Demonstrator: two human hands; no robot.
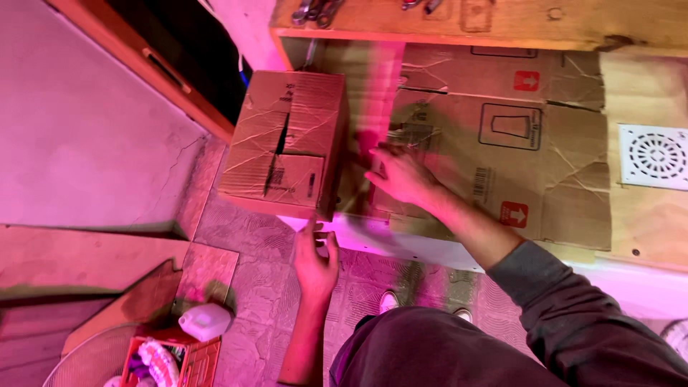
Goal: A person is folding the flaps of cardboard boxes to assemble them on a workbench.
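Observation:
A closed brown cardboard box [285,140] sits at the left end of a flattened cardboard sheet [545,150] laid on a workbench. My left hand [315,258] is at the box's near lower corner, fingers spread and touching its bottom edge. My right hand [401,175] lies flat on the cardboard just right of the box, fingers pointing toward its side; it is a little blurred. Neither hand clasps anything.
A white round-patterned vent grille [653,156] lies on the bench at the right. Metal tools [319,11] rest on a wooden shelf above. On the tiled floor at lower left stand a white plastic jug [206,320] and a red crate [172,362].

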